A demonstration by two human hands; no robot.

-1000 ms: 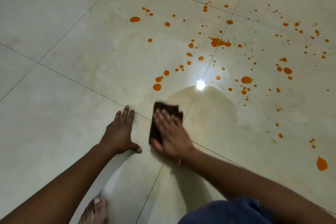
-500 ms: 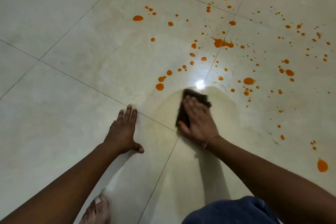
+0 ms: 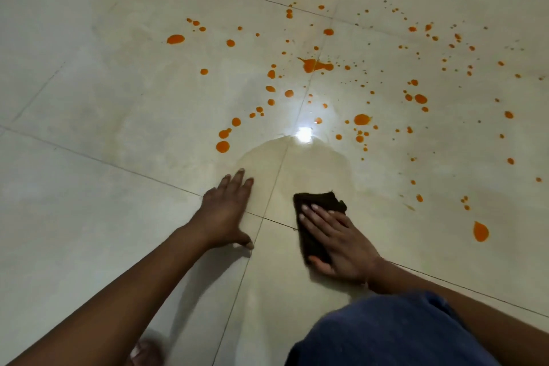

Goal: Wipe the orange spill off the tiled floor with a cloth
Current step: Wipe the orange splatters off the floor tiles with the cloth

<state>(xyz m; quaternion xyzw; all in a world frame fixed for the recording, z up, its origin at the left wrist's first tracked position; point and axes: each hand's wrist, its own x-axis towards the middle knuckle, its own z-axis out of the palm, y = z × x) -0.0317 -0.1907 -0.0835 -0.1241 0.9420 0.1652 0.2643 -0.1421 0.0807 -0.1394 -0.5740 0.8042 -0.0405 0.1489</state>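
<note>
A dark brown cloth point(image 3: 319, 201) lies flat on the pale tiled floor point(image 3: 89, 217), pressed down under my right hand point(image 3: 338, 244). My left hand point(image 3: 227, 209) rests palm-down on the floor beside it, fingers spread, holding nothing. Beyond the cloth a damp, smeared patch point(image 3: 300, 163) spreads up to a bright light reflection point(image 3: 303, 134). Orange drops of the spill point(image 3: 315, 65) are scattered across the far and right tiles. One large drop point(image 3: 480, 231) sits to the right of my right hand.
My knee in blue fabric point(image 3: 386, 336) fills the lower right. A bare foot point(image 3: 145, 353) shows at the bottom edge. Grout lines cross between the hands.
My right hand has pulled the cloth back toward me from the wet patch's far edge near the reflection. The view has shifted, so both hands appear further right.
</note>
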